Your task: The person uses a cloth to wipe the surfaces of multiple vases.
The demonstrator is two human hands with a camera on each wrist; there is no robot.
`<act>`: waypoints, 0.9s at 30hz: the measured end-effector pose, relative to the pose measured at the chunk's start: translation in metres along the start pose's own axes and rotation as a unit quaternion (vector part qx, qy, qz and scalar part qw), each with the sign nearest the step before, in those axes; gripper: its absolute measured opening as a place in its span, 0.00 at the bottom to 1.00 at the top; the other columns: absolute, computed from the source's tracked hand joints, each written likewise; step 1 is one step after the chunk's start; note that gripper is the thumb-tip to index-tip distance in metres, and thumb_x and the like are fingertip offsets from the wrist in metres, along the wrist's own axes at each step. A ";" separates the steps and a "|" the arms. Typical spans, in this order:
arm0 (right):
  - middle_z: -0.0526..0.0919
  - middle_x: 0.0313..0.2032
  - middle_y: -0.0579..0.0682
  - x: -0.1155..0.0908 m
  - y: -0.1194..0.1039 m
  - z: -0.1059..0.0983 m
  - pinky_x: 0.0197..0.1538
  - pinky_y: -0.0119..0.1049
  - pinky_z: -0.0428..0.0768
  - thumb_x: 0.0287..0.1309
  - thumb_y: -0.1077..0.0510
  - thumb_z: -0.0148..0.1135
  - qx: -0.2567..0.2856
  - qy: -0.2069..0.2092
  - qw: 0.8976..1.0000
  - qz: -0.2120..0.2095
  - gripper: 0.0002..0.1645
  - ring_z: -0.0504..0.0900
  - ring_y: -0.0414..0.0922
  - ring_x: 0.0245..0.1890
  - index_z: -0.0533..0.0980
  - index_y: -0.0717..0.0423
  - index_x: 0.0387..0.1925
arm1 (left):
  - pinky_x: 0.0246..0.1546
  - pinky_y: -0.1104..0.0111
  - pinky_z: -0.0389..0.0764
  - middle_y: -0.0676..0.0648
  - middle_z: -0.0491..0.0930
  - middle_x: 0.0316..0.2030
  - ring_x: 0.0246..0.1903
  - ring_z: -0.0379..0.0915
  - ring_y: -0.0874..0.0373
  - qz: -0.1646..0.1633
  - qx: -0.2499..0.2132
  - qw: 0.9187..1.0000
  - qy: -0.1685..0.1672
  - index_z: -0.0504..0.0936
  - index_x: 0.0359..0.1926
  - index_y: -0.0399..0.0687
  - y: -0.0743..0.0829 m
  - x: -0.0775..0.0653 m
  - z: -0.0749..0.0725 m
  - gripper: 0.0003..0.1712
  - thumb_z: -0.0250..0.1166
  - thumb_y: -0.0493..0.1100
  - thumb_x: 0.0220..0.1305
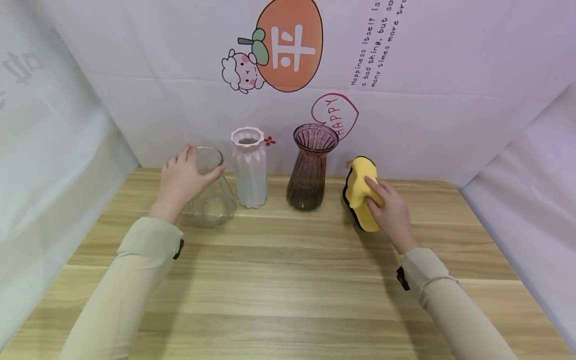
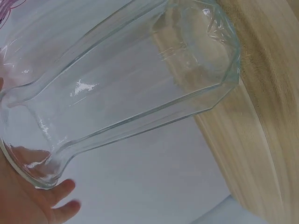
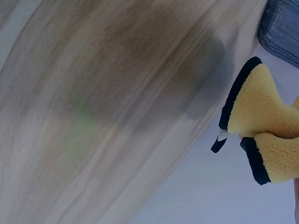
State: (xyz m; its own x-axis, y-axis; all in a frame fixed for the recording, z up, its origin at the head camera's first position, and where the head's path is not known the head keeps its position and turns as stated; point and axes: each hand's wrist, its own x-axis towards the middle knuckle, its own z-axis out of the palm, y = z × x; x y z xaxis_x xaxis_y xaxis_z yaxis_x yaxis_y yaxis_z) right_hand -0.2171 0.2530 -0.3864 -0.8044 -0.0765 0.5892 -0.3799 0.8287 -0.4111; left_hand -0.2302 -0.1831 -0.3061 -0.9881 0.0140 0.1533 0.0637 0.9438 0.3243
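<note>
My left hand (image 1: pixel 183 175) grips a clear glass vase (image 1: pixel 214 202) by its neck, thumb on one side and fingers on the other. In the left wrist view the vase (image 2: pixel 126 74) fills much of the frame, its faceted base over the wood; whether it touches the table I cannot tell. At the right, my right hand (image 1: pixel 390 210) pinches a folded yellow cloth (image 1: pixel 362 187) with black edging. The fluffy cloth (image 3: pixel 261 102) also shows in the right wrist view, where most of the hand is out of frame.
A pale pink-white vase (image 1: pixel 251 172) and a purple ribbed glass vase (image 1: pixel 310 172) stand between the hands at the back of the wooden table (image 1: pixel 279 280). Behind them hangs a white printed cloth backdrop (image 1: pixel 180 65), with white fabric at both sides.
</note>
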 end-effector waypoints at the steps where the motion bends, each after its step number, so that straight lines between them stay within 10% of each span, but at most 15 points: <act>1: 0.77 0.55 0.67 0.000 0.000 0.000 0.52 0.61 0.78 0.53 0.69 0.64 0.001 -0.002 1.000 0.003 0.29 0.77 0.67 0.52 0.74 0.57 0.59 | 0.67 0.35 0.48 0.30 0.49 0.72 0.69 0.46 0.27 -0.001 0.002 1.000 0.002 0.52 0.71 0.30 0.000 0.000 0.000 0.57 0.48 0.74 0.60; 8: 0.76 0.55 0.68 0.000 0.000 0.000 0.52 0.61 0.77 0.54 0.69 0.64 0.003 0.002 1.000 0.007 0.29 0.77 0.67 0.52 0.74 0.57 0.59 | 0.72 0.43 0.43 0.34 0.52 0.72 0.71 0.44 0.34 0.000 -0.067 0.992 0.106 0.53 0.72 0.36 0.014 -0.002 -0.003 0.45 0.44 0.65 0.68; 15: 0.77 0.54 0.68 -0.001 -0.002 0.002 0.50 0.61 0.78 0.52 0.70 0.64 0.008 0.015 1.000 -0.004 0.28 0.78 0.67 0.51 0.75 0.58 0.58 | 0.68 0.52 0.63 0.35 0.71 0.61 0.63 0.65 0.41 0.104 -0.131 0.946 0.278 0.68 0.62 0.34 0.056 -0.011 -0.005 0.27 0.54 0.46 0.67; 21: 0.77 0.53 0.68 -0.002 -0.002 0.005 0.49 0.61 0.79 0.52 0.71 0.64 0.012 0.017 1.000 -0.007 0.28 0.79 0.67 0.50 0.75 0.59 0.57 | 0.63 0.57 0.72 0.36 0.74 0.58 0.58 0.71 0.43 0.190 -0.108 0.935 0.279 0.71 0.60 0.34 0.098 -0.019 0.005 0.25 0.56 0.44 0.66; 27: 0.78 0.53 0.68 -0.002 0.000 0.007 0.49 0.61 0.79 0.50 0.71 0.65 0.011 0.021 1.000 -0.012 0.29 0.79 0.67 0.49 0.76 0.58 0.57 | 0.57 0.56 0.77 0.42 0.75 0.59 0.58 0.73 0.48 0.207 -0.046 0.939 0.270 0.71 0.63 0.42 0.131 -0.014 0.023 0.29 0.58 0.52 0.65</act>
State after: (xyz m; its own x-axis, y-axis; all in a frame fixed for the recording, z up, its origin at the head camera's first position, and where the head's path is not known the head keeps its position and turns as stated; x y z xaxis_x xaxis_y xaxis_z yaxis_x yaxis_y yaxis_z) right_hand -0.2191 0.2492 -0.3926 -0.7755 -0.0726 0.6272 -0.4092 0.8142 -0.4117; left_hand -0.2107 -0.0521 -0.2871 -0.6622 0.1797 0.7275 0.4620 0.8622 0.2077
